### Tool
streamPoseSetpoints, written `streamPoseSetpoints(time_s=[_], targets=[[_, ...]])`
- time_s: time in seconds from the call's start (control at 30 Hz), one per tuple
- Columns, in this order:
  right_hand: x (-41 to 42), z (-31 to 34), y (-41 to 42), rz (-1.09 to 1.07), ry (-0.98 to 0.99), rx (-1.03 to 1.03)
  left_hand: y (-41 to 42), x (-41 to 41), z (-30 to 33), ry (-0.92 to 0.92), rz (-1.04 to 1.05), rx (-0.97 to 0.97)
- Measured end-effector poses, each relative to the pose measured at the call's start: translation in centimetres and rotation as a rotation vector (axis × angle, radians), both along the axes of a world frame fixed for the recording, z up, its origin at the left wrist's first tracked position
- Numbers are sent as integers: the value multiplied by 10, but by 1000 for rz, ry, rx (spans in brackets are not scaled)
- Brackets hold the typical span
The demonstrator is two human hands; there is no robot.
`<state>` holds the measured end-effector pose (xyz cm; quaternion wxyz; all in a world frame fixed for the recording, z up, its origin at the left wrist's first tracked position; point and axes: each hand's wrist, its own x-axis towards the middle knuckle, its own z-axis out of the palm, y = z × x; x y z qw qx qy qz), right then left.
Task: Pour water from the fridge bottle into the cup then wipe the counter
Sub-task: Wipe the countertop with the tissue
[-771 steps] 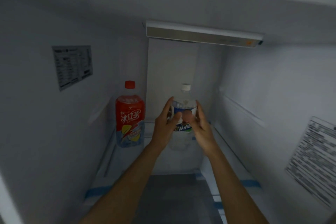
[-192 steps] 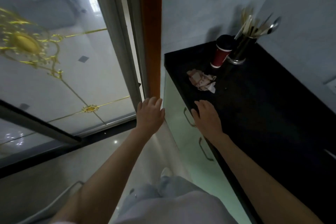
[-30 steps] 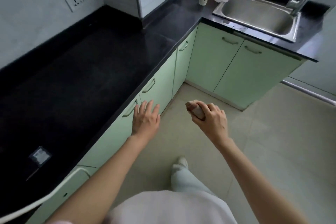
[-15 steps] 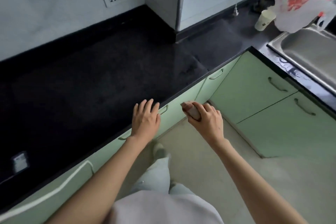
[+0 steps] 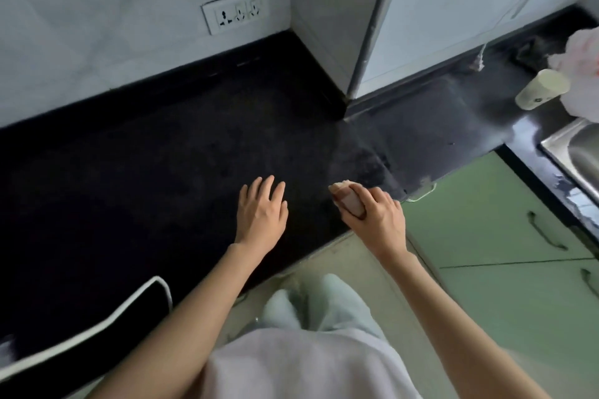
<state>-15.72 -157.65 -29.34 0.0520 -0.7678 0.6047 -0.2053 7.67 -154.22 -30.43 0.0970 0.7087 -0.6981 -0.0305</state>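
My right hand (image 5: 376, 217) grips a bunched pinkish-brown cloth (image 5: 348, 201) over the front edge of the black counter (image 5: 162, 155). My left hand (image 5: 261, 212) hovers flat over the counter just left of it, fingers straight and holding nothing. A pale cup (image 5: 541, 89) stands on the counter at the far right, beside a white and red plastic bag (image 5: 580, 55). The fridge bottle is out of sight.
A steel sink (image 5: 577, 152) sits at the right edge. Green cabinet doors (image 5: 486, 220) with handles run below the counter. A white wall socket (image 5: 235, 11) is on the back wall, and a white column (image 5: 340, 26) stands in the corner. A white-edged black object (image 5: 97, 330) lies at lower left.
The view has swung left toward the counter corner. Both hands have moved from in front of the cabinets to above the counter surface, the right still gripping the cloth.
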Motion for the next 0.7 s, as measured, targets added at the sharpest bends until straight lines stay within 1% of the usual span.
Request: streamPoseSetpoints(time_s=[0.2,0.37,0.47,0.57,0.7], targets=[[14,-8,-51,150,31,27,-20,8,-14,0,114,83],[27,-9,-103,282,25,101,-31,12,-13,-2,266,157],[34,-8,-126,350,3,112,-32,10,-12,7,358,183],[38,-13,-144,420,31,112,-32,6,-14,13,429,205],[45,-22,-164,461,29,141,-32,6,-21,30,501,199]])
